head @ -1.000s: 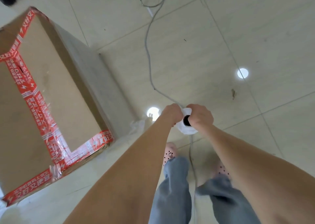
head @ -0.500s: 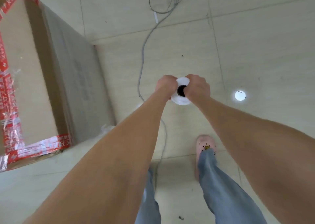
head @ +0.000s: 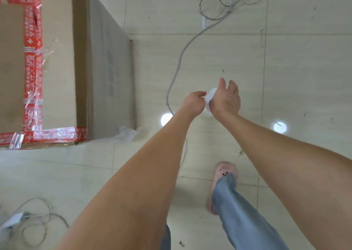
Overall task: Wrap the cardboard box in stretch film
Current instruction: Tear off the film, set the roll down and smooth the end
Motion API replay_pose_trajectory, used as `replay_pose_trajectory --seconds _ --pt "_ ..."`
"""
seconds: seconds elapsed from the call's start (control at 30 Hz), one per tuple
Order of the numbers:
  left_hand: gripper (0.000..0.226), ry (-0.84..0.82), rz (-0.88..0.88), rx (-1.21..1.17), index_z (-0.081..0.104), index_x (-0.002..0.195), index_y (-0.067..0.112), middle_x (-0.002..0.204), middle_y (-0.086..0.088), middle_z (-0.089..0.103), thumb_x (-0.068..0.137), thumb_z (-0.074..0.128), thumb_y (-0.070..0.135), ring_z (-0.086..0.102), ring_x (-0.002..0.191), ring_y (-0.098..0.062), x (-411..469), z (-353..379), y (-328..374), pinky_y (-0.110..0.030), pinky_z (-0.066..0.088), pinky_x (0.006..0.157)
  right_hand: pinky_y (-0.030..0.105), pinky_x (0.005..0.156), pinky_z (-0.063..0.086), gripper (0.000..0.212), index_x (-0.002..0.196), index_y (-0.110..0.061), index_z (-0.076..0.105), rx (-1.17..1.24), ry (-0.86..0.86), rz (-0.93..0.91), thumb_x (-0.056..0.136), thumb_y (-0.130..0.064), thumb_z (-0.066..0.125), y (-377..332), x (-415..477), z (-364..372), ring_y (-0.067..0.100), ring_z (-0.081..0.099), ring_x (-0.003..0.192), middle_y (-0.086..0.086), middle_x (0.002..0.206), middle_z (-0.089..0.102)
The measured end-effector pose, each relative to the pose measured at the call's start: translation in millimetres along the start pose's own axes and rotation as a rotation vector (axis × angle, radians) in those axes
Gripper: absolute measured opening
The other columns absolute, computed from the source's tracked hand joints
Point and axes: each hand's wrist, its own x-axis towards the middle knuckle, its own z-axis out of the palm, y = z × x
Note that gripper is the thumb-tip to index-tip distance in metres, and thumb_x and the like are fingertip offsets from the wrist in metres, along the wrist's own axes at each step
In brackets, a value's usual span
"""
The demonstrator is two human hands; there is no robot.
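Grips film roll (head: 210, 96) with left hand (head: 194, 102), fingers curled on its end; rests right hand (head: 226, 99) against other side, fingers loose and spread. Holds roll above floor, right of cardboard box (head: 57, 63) at upper left, near crumpled film (head: 127, 134) at box corner.

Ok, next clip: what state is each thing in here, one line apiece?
Large brown cardboard box with red tape: shut, taped, clear film across part of it.
White roll of stretch film: held between both hands.
Left hand: fingers curled, gripping the roll.
Right hand: fingers straight, palm against the roll.
Crumpled clear film: bunched on the floor at the box's corner.
Thin grey cable: lying loose on the floor.
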Motion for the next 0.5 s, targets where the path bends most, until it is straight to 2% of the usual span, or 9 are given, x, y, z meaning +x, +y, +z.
replay_pose_trajectory --seconds 0.07,0.13,0.2,0.37,0.5 --pt "0.042 0.083 0.027 0.036 0.059 0.126 0.008 0.127 -0.011 0.060 0.092 0.034 0.002 0.056 0.118 -0.029 -7.3 -11.8 -14.3 -0.034 0.049 0.095 0.033 0.114 0.022 0.058 0.146 -0.021 0.025 0.019 0.060 -0.152 0.092 -0.009 0.043 -19.5 -5.5 6.5 0.023 0.013 0.144 0.009 0.156 0.016" --pt "0.033 0.166 0.041 0.172 0.065 0.105 0.002 0.110 -0.016 0.067 0.088 0.037 0.002 0.060 0.106 -0.033 -10.3 -26.9 -34.9 -0.031 0.049 0.077 0.034 0.110 0.027 0.059 0.145 -0.020 0.029 0.043 0.080 -0.303 0.089 -0.007 0.045 -42.6 -15.6 22.4 0.023 0.019 0.141 0.007 0.154 0.020" --pt "0.027 0.202 0.014 0.356 0.064 0.099 0.001 0.104 -0.017 0.067 0.087 0.040 0.003 0.061 0.102 -0.035 -8.9 -46.2 -60.6 -0.034 0.047 0.074 0.034 0.103 0.033 0.061 0.142 -0.021 0.034 0.028 0.073 -0.423 0.085 -0.005 0.048 -64.6 -27.5 47.8 0.024 0.026 0.136 0.007 0.149 0.026" --pt "0.029 0.235 -0.071 0.803 0.060 0.113 0.012 0.115 -0.008 0.061 0.090 0.045 0.005 0.060 0.106 -0.027 3.5 -91.1 -140.0 -0.031 0.041 0.071 0.036 0.097 0.038 0.050 0.138 -0.023 0.042 0.176 -0.152 -0.382 0.090 -0.008 0.044 -99.9 -48.2 137.8 0.026 0.034 0.129 0.005 0.141 0.038" --pt "0.033 0.244 -0.118 0.993 0.055 0.123 0.011 0.123 -0.009 0.056 0.093 0.045 0.005 0.056 0.116 -0.027 22.4 -111.5 -196.0 -0.035 0.046 0.083 0.036 0.098 0.038 0.044 0.134 -0.024 0.050 0.300 -0.337 -0.355 0.092 -0.013 0.046 -114.5 -55.0 211.6 0.024 0.039 0.130 0.003 0.140 0.043"
